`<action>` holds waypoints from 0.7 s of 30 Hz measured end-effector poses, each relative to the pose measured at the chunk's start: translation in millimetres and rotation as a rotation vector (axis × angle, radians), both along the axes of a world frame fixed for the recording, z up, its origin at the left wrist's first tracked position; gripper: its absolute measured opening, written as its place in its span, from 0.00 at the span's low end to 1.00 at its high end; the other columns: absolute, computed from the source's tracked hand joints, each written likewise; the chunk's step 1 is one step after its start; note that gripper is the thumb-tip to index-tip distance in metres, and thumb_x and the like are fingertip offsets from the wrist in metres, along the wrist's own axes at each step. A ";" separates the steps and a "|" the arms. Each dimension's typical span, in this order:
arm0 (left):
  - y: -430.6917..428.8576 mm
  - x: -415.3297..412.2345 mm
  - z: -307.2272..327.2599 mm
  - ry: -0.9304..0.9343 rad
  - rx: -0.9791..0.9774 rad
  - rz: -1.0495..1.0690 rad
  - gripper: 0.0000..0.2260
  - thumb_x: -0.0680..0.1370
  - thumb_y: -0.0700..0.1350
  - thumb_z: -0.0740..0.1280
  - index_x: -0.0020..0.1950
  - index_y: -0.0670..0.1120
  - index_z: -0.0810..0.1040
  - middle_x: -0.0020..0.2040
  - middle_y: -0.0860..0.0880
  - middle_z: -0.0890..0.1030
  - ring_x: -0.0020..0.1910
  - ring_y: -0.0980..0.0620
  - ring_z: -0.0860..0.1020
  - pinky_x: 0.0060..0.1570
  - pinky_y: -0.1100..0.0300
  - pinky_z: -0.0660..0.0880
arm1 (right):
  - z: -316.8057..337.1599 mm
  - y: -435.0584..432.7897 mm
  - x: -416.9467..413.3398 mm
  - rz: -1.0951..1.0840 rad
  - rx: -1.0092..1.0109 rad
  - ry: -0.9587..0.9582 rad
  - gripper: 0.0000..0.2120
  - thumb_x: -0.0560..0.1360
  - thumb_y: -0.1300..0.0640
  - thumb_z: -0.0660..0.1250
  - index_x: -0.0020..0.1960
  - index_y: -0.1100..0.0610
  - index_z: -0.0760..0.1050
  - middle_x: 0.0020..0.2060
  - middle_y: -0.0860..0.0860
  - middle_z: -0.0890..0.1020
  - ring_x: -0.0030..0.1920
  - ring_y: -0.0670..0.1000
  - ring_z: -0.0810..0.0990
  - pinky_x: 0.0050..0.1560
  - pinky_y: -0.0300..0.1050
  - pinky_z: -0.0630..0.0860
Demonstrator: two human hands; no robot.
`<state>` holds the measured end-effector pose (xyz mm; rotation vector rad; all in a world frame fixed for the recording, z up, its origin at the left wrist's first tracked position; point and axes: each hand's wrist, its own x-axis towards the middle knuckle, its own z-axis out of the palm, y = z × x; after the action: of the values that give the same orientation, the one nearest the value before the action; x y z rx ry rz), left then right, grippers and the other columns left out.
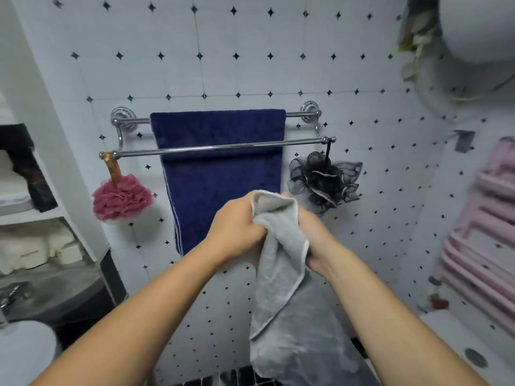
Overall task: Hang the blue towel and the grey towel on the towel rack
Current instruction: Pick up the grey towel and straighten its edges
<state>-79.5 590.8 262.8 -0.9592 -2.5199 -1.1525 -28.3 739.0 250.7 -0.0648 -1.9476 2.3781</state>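
While bunched between left hand [237,227] and right hand [315,240], both closed tight on its upper end: grey towel [281,280], long axis vertical, free end hanging toward 6 o'clock. At 12 o'clock from the hands: blue towel [220,174] draped over the towel rack [223,147], long axis vertical too. No readable writing anywhere.

Two bare forearms — no sleeves, rings or watch — fingers [259,232] unadorned.
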 end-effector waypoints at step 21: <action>-89.6 -74.4 26.6 -0.642 0.849 0.144 0.09 0.80 0.48 0.67 0.43 0.45 0.80 0.34 0.50 0.85 0.34 0.53 0.83 0.38 0.60 0.80 | -10.1 55.3 -11.0 0.006 0.675 0.045 0.06 0.66 0.53 0.80 0.39 0.51 0.84 0.33 0.47 0.85 0.34 0.44 0.82 0.35 0.39 0.78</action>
<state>-153.9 501.2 289.3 -0.1875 -1.9972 -2.4524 -39.3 794.3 240.6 0.0310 -2.5954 1.5835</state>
